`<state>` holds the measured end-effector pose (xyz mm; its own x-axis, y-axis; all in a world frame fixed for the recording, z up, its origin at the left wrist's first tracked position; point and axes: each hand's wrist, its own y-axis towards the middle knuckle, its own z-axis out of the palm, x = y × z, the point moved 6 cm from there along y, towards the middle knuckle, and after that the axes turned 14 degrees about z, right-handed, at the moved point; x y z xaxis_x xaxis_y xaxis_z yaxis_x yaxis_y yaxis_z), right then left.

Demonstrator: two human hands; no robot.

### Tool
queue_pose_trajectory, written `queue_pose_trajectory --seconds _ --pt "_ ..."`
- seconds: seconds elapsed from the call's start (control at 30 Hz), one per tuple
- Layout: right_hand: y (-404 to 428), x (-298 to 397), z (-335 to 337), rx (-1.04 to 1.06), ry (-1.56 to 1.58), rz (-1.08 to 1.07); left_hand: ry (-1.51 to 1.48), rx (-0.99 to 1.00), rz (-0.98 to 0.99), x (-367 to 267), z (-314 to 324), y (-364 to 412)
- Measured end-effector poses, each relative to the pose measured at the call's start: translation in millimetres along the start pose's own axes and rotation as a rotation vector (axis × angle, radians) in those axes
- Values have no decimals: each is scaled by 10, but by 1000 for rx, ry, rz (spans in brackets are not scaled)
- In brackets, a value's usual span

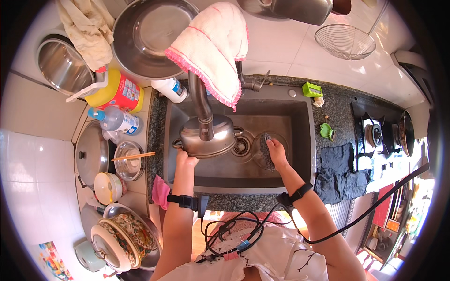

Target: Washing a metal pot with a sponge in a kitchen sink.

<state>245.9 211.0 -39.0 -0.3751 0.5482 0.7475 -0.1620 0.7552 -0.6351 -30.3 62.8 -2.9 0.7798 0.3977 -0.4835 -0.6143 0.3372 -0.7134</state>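
My left hand (185,158) grips a two-handled stainless steel pot (211,145) near its left loop handle, over the left half of the sink (239,179). The metal faucet spout (202,102) hangs in front of the pot and hides part of it. In my right hand (277,152) is a dark mesh scouring pad (266,154). Beneath the pad, a round clear lid or dish (256,159) lies on the sink floor. Between pot and pad shows the drain strainer (241,145).
A white cloth with pink edging (214,45) drapes over the faucet. At left stand a pump bottle (121,121), a glass bowl (128,161) with chopsticks (133,156) across it, and a floral pot (119,242). Dark cloths (341,175) and a gas burner (373,135) are at right.
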Motion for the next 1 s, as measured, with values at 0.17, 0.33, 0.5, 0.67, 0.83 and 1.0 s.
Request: queue_pose_trajectory --seconds 0.17,0.33,0.5,0.67,0.83,1.0 --pt "10 -50 52 -27 -69 0 -40 -64 35 -62 -61 15" --pt "-2 -45 144 -8 -65 4 -6 1 -30 -175 -329 33" --pt "-45 -10 115 -17 -98 -18 -11 8 -33 -265 -497 22" --pt "13 -104 139 12 -82 13 7 147 -27 -315 -572 76" --pt "8 -139 150 22 -80 44 79 108 -19 -297 -493 -55" --pt "-60 -104 170 42 -112 49 149 189 -56 -269 -359 -288"
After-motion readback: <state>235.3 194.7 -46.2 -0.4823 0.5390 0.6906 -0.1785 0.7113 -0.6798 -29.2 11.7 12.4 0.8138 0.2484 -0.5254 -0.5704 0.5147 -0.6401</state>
